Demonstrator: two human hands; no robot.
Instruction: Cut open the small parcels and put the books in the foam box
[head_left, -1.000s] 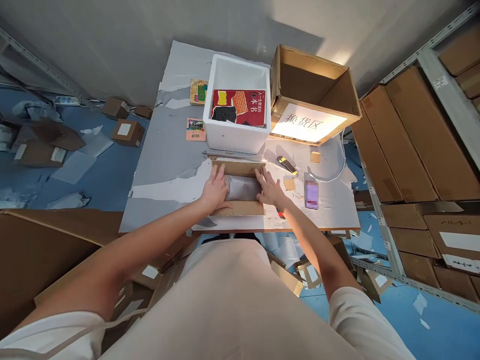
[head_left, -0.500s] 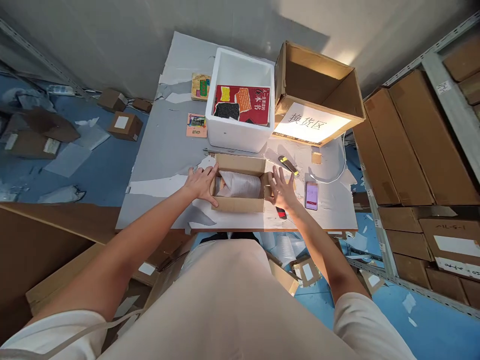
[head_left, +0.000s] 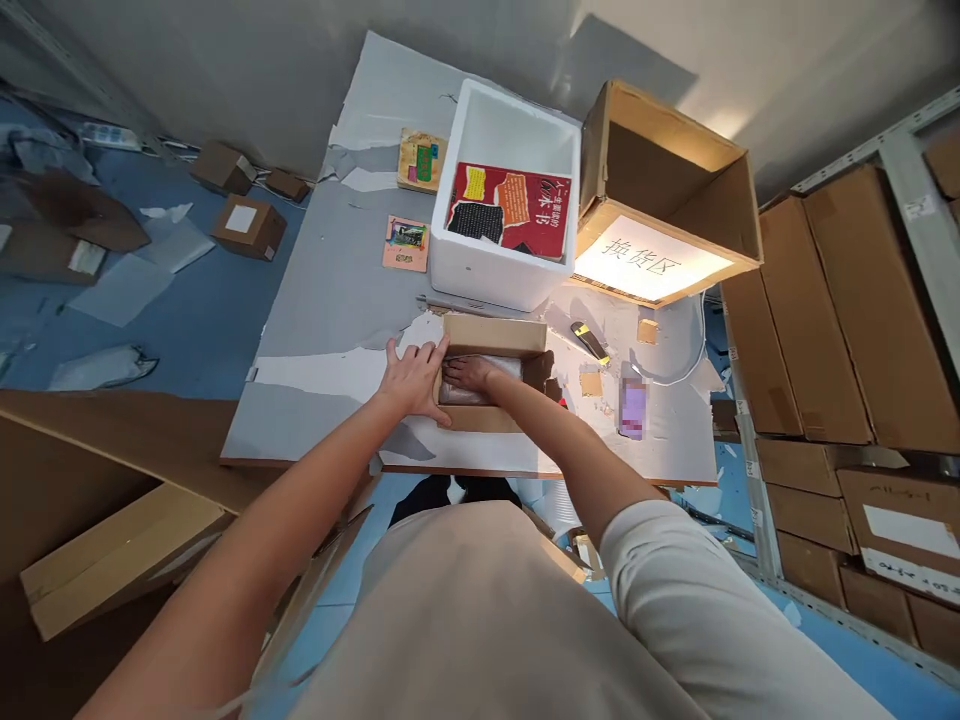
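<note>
A small open cardboard box (head_left: 495,418) stands near the table's front edge. My left hand (head_left: 415,380) grips its left end, thumb at the front corner and fingers at the back. Inside the box lies a bundle in white wrapping (head_left: 510,367). My right hand (head_left: 469,373) reaches into the left part of the box, fingers stretched flat on the bundle, hiding part of it. Right of the box lie a yellow-and-black utility knife (head_left: 590,342), a small cardboard scrap (head_left: 591,384) and a phone (head_left: 632,408).
Behind the box stands a white foam box (head_left: 487,275) holding a red book (head_left: 517,205). A large open carton (head_left: 675,285) with a paper sign is beside it. Two small booklets lie to its left. Shelves of cartons (head_left: 840,310) line the right; boxes and scraps litter the floor.
My right hand has left the box's right end and moved left into the box, onto the bundle. My left hand stays at the left end. The view has shifted slightly.
</note>
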